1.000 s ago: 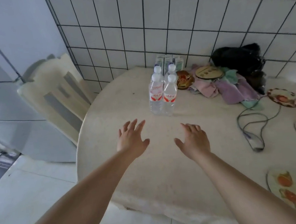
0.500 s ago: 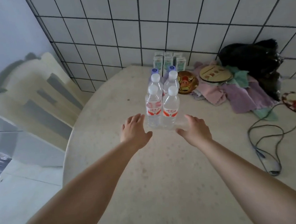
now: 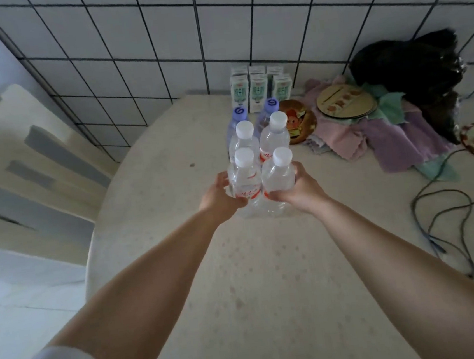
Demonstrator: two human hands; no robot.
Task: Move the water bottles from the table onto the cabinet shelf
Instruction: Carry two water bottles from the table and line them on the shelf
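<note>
Several clear water bottles with white caps and red labels stand in a tight cluster on the round pale table (image 3: 269, 278). My left hand (image 3: 220, 198) grips the front left bottle (image 3: 244, 178) from its left side. My right hand (image 3: 298, 189) grips the front right bottle (image 3: 279, 172) from its right side. Behind them stand two more white-capped bottles (image 3: 273, 136), and two blue-capped bottles (image 3: 239, 114) stand further back. No cabinet shelf shows in this view.
Small green-and-white cartons (image 3: 258, 89) stand against the tiled wall. A round orange tin (image 3: 297, 120), coasters, pink and purple cloths (image 3: 372, 138) and a black bag (image 3: 412, 73) lie at right. A dark cable (image 3: 438, 216) loops near the right edge. A cream chair (image 3: 24, 172) stands left.
Both hands have reached forward from open above the table and now wrap round the two front bottles. The view has moved closer to the bottles.
</note>
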